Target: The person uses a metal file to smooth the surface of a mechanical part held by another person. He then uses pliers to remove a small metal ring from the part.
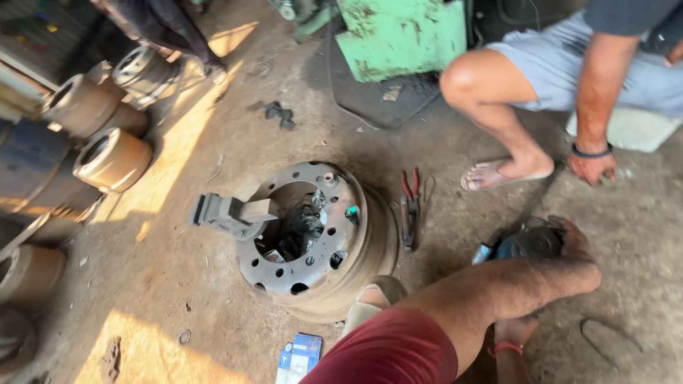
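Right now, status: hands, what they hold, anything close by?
Right hand gripping dark power tool on floor. Left hand mostly hidden under the arm. Rusty wheel rim just left, red-handled pliers between. Second person's hand rests nearby.

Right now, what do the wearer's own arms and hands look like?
The right hand has no glove or watch, and its arm is bare below a red sleeve. Just below, a red thread band circles a wrist; I cannot tell which side's.

wheel rim (320, 245), pliers (410, 206), brake drums (107, 135)
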